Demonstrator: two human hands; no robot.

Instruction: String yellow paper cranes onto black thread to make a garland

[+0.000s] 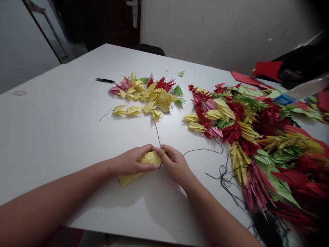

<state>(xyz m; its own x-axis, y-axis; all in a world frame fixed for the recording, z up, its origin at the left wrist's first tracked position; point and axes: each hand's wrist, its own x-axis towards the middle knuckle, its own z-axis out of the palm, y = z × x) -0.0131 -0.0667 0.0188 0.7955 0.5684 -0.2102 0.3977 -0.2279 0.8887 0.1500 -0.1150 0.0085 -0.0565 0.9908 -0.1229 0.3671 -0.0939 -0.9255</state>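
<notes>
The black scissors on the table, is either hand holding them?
No, the black scissors lie on the white table, apart from the left hand and right hand, which both grip folded yellow paper.

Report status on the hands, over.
Left hand and right hand closed on folded yellow paper pieces. Black thread running up from them. Heap of strung folded paper to the right, apart from the hands.
</notes>
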